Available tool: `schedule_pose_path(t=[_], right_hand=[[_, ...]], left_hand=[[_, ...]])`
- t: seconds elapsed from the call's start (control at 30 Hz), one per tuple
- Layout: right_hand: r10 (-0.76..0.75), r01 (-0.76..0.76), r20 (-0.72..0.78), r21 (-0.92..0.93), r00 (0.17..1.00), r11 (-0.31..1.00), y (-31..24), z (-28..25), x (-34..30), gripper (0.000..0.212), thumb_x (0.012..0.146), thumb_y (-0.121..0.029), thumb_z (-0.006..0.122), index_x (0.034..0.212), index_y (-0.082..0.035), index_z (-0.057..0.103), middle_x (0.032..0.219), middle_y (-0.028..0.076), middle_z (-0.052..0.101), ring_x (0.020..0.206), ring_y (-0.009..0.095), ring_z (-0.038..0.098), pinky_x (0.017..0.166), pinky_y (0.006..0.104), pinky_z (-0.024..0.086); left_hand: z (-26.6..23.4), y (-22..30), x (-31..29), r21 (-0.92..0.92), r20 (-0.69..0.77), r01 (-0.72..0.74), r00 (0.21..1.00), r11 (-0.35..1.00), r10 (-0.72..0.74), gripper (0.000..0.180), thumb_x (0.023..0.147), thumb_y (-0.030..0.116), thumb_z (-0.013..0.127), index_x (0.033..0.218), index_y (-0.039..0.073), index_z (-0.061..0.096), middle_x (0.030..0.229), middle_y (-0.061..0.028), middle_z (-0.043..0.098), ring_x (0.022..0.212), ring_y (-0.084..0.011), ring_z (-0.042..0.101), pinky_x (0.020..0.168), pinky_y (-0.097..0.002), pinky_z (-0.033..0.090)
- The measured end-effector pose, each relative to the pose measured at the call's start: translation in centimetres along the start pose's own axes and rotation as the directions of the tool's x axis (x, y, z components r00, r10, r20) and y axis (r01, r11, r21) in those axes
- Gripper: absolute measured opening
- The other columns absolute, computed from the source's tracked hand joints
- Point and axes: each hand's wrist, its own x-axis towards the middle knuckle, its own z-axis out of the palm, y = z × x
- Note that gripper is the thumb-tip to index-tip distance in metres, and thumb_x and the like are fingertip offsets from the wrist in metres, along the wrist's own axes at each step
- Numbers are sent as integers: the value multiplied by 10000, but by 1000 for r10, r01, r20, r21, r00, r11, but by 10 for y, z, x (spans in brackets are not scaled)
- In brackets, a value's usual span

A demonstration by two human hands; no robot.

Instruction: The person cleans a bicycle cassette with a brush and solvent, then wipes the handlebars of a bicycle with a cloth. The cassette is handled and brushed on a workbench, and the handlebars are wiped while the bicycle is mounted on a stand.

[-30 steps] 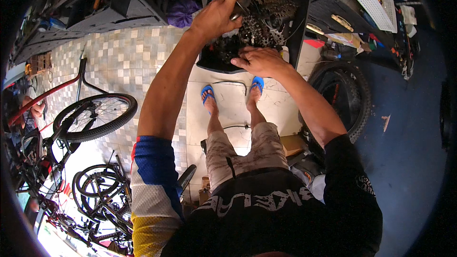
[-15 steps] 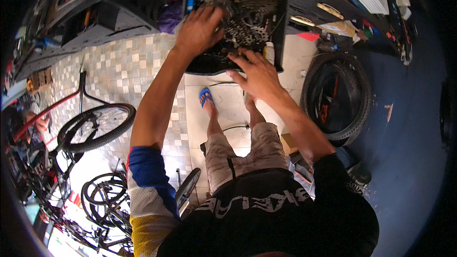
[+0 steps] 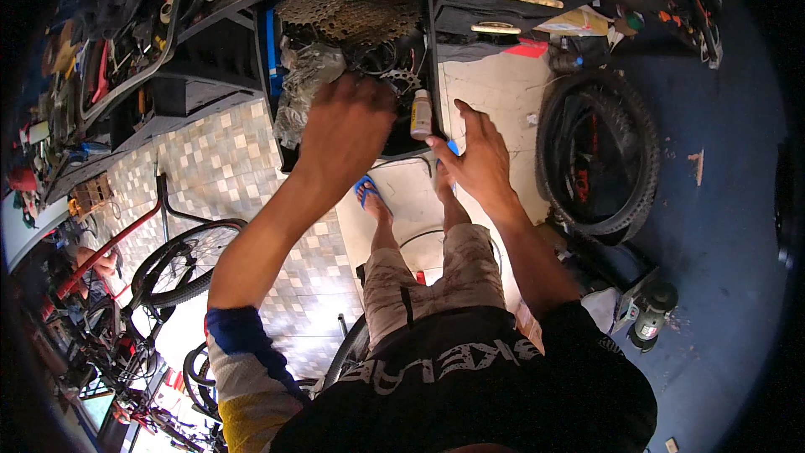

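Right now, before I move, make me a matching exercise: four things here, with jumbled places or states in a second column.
Column one:
1. Left hand
2. Right hand
3. Bottle
4. Bike tire

Column two:
A. Inside the drawer, by its right wall
B. Blurred, over the drawer
C. Black, ring-shaped, near the blue floor
D. Fingers spread apart

Pairs: 1-B, 2-D, 3-A, 4-C

Black drawer (image 3: 433, 59); white-capped bottle (image 3: 421, 117); blue sandals (image 3: 366, 190); beige-grey checkered tiles (image 3: 226, 147)

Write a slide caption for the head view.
Blurred left hand over an open drawer of sprockets; open right hand near a small bottle.
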Motion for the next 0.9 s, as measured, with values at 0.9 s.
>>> schedule_pose_path(t=[0.9], right_hand=[[13,-14,41,29,999,999,19,24,23,281,921,-317,693,874,-42,720,860,118,704,723,348,702,686,461,551]], left_hand=[[100,9,97,332,75,-142,990,933,124,388,998,189,496,1361,102,599,1077,-91,741,1312,-265,503,1243,-541,159]])
